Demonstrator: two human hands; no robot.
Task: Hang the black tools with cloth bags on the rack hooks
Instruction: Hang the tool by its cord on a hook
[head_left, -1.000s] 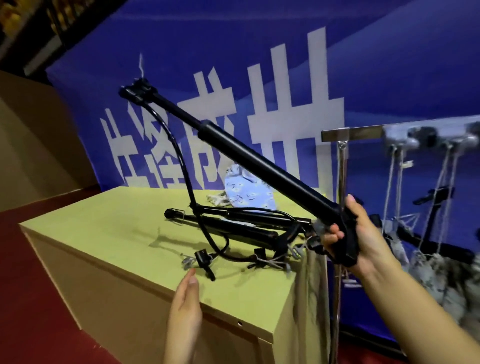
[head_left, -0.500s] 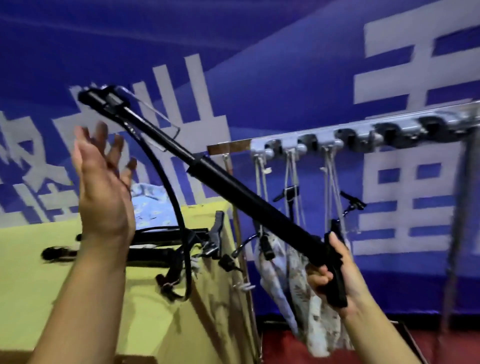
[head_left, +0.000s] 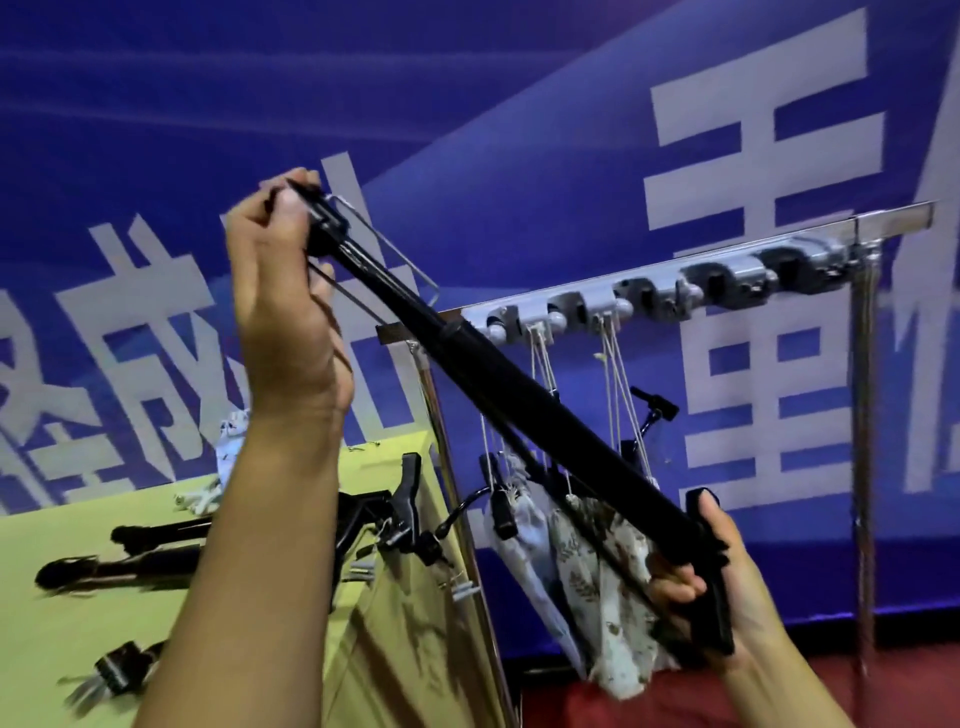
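Observation:
I hold a long black tool (head_left: 524, 415) slanting from upper left to lower right in front of the rack. My left hand (head_left: 283, 301) grips its top end, where a thin wire loop sticks out. My right hand (head_left: 722, 577) is closed around its handle at the lower end. Behind the tool, the metal rack bar (head_left: 691, 270) carries a row of grey hooks. Two patterned cloth bags (head_left: 587, 571) with black tools hang by cords from the leftmost hooks.
Several more black tools (head_left: 156, 551) lie on the yellow-green table (head_left: 62, 623) at lower left, with a pale cloth bag (head_left: 231, 441) behind them. The rack's chrome posts (head_left: 862, 467) stand on a red floor before a blue banner wall.
My left hand rose from open beside the tool and closed on its top end. The view turned right and came closer to the rack; the tool stayed in my right hand.

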